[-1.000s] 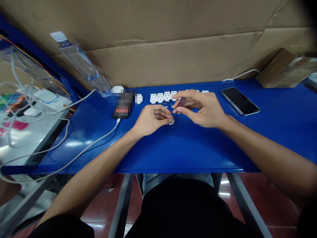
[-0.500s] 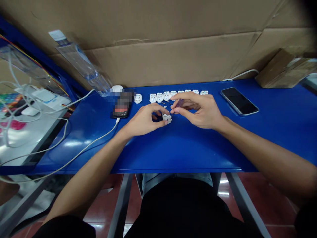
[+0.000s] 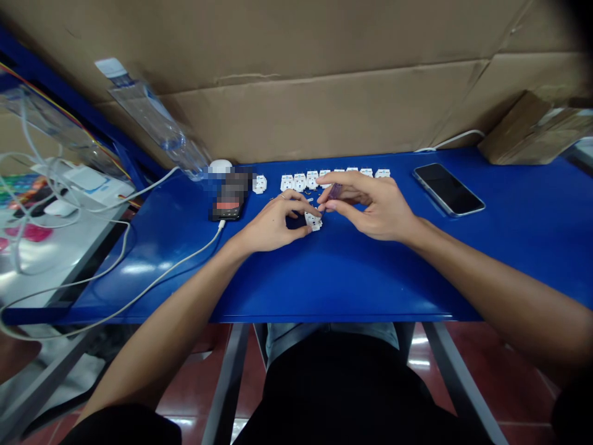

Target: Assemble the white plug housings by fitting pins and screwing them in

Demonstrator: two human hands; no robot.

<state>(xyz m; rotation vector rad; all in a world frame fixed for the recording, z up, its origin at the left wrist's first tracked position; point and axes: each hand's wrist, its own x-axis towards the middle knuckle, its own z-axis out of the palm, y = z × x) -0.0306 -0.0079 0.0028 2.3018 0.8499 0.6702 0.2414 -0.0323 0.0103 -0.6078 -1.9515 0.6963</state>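
My left hand [image 3: 275, 224] curls over a small white electrical socket [image 3: 314, 222], its thumb and fingertips on the socket's edges, just above the blue tabletop. My right hand [image 3: 375, 207] pinches a small purple item [image 3: 336, 191] between thumb and fingers, close to the socket's upper right. Its exact shape is partly hidden by my fingers. Beyond both hands stands a row of several white sockets [image 3: 299, 182], with tiny brass parts [image 3: 308, 193] scattered just in front. My right fingers hide part of the row.
The blue table [image 3: 370, 272] holds a black smartphone [image 3: 448, 189], a blurred charging device [image 3: 229, 196] with a white cable [image 3: 171, 253], and a separate white socket [image 3: 259, 183]. A plastic bottle [image 3: 160, 123] and cardboard sheet [image 3: 324, 105] stand behind.
The white socket has turned and now sits slightly left of its earlier spot, with its face more visible. My left hand has shifted up and opened around it. The right hand barely moved.
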